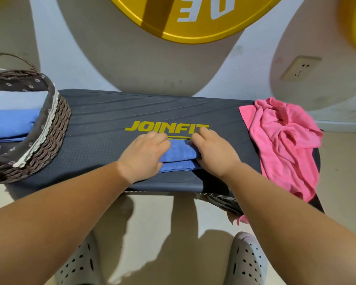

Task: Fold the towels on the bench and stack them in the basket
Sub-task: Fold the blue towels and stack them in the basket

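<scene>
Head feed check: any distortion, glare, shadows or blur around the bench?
Head view: strong fisheye, the dark blue padded bench bows and the brown woven basket stretches at the left edge; head view: even light, soft shadows on the pale floor, sheen on the yellow disc; head view: the folded blue towel gripped by the left hand and right hand is sharp.

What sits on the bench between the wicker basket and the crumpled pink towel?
In the head view, a folded blue towel lies there on the bench, with the left hand and right hand holding its ends.
</scene>
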